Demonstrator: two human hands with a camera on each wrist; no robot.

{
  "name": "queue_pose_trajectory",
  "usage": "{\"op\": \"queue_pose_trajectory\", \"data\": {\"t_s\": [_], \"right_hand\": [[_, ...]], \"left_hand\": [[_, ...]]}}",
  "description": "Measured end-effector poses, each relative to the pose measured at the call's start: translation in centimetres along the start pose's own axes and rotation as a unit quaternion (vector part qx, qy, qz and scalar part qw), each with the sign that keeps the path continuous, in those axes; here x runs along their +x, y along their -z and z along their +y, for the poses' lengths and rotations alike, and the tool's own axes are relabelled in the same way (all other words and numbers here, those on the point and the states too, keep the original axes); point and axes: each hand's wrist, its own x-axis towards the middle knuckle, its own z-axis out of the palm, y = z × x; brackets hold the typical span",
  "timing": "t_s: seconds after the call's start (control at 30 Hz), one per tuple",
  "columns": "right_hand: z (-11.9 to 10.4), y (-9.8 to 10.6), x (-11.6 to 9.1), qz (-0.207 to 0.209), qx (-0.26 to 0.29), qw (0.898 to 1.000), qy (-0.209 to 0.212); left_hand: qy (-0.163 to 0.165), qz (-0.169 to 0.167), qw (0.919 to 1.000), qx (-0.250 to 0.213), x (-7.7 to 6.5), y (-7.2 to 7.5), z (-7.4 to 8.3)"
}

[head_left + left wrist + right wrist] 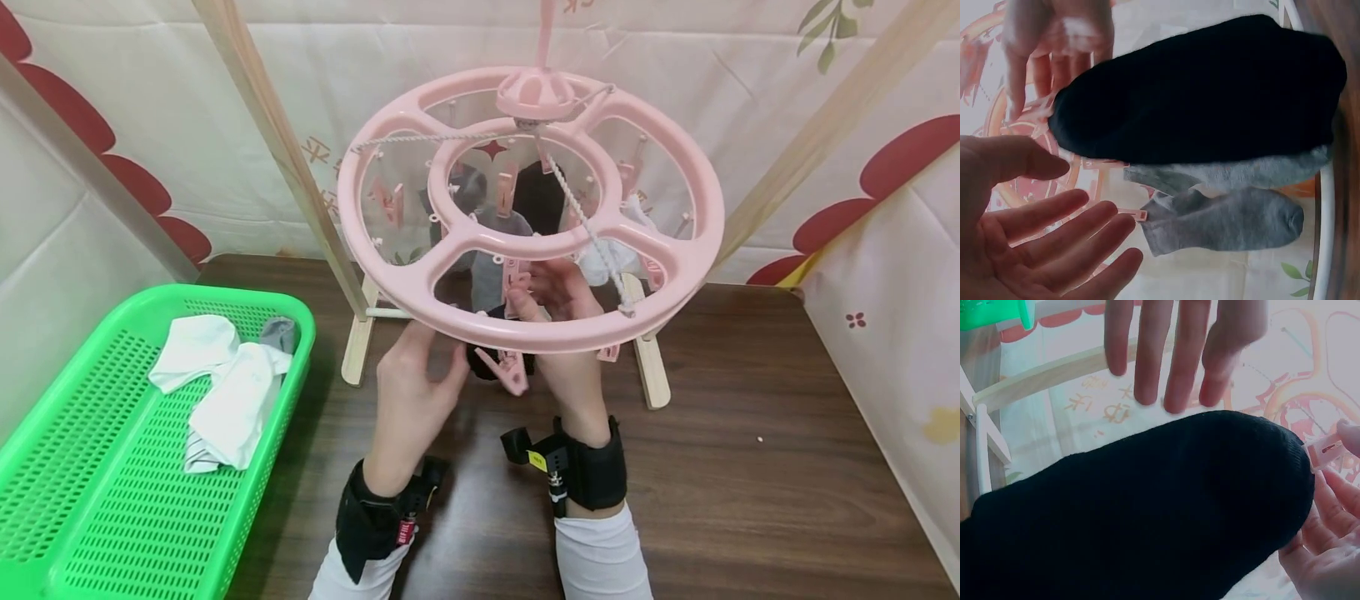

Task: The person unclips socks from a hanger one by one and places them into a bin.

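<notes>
A black sock hangs from a pink clothespin that has hold of its toe end. My right hand pinches that clothespin between thumb and fingers, under the front of the pink round hanger. Beside the sock, my left hand holds nothing; its fingers are spread and relaxed. Behind the black sock in the left wrist view, a grey sock hangs from another clothespin. The head view shows my left hand low at the hanger's front left, and the rim partly hides the black sock.
A green basket at the left holds white and grey socks. The hanger's wooden stand has feet on the table, left and right. Several loose clothespins dangle from the hanger. A white sock hangs at its right.
</notes>
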Motion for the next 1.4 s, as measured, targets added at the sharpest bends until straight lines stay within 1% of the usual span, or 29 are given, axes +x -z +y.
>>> {"op": "queue_pose_trajectory", "data": {"t_s": [0.13,0.23,0.27,0.33,0.47,0.5,0.53,0.57,0.7,0.77,0.87,1.0,1.07,1.13,1.2,1.4], "right_hand": [[0.0,-0.6,0.1,0.001,0.012,1.0,-0.01],[0.0,-0.9,0.0,-0.009,0.022,0.999,-0.028],[0.0,-0.9,-0.2,-0.011,0.005,1.0,-0.027],[-0.2,-0.8,-0.4,-0.031,-0.016,0.999,-0.022],[-0.7,-0.6,-0.5,-0.059,-0.073,0.996,0.002],[-0.8,-0.7,-0.4,-0.066,-0.07,0.995,0.002],[-0.8,-0.7,-0.4,-0.069,-0.084,0.994,0.011],[-0.9,-0.7,-0.4,-0.069,-0.082,0.994,0.01],[-0.9,-0.9,-0.6,-0.055,-0.04,0.998,-0.018],[-0.8,-1.0,-0.6,-0.043,-0.005,0.998,-0.041],[-0.8,-0.9,-0.7,-0.037,0.016,0.998,-0.055],[-0.9,-0.9,-0.7,-0.036,0.069,0.994,-0.072],[-1.1,-0.9,-0.7,-0.037,0.099,0.991,-0.078],[-1.3,-0.9,-0.7,-0.035,0.124,0.988,-0.085],[-1.5,-1.0,-0.7,-0.027,0.132,0.987,-0.087],[-1.4,-1.2,-0.5,0.021,0.145,0.985,-0.095]], "left_hand": [[0.0,-0.025,0.9996,-0.008,-0.2,-0.2,0.0],[-0.001,-0.029,0.9995,-0.013,-0.2,-0.3,0.0],[-0.001,-0.029,0.9995,-0.015,-0.2,-0.3,0.0],[0.002,-0.03,0.9994,-0.015,-0.2,-0.3,0.1],[0.016,-0.04,0.9989,-0.016,-0.3,-0.3,0.2],[0.02,-0.044,0.9987,-0.016,-0.3,-0.3,0.3],[0.023,-0.049,0.9984,-0.017,-0.3,-0.3,0.3],[0.025,-0.052,0.9981,-0.018,-0.3,-0.3,0.4],[0.023,-0.063,0.9975,-0.019,-0.3,-0.4,0.5],[0.017,-0.065,0.9976,-0.014,-0.3,-0.4,0.4],[-0.001,-0.067,0.9977,-0.009,-0.2,-0.4,0.3],[-0.024,-0.061,0.9978,-0.004,-0.1,-0.2,0.1],[-0.03,-0.056,0.998,0.001,-0.1,-0.1,0.0],[-0.029,-0.053,0.9982,0.005,-0.1,0.1,-0.1],[-0.026,-0.053,0.9982,0.009,-0.1,0.2,-0.1],[-0.009,-0.061,0.9978,0.023,0.1,0.6,-0.3]]}}
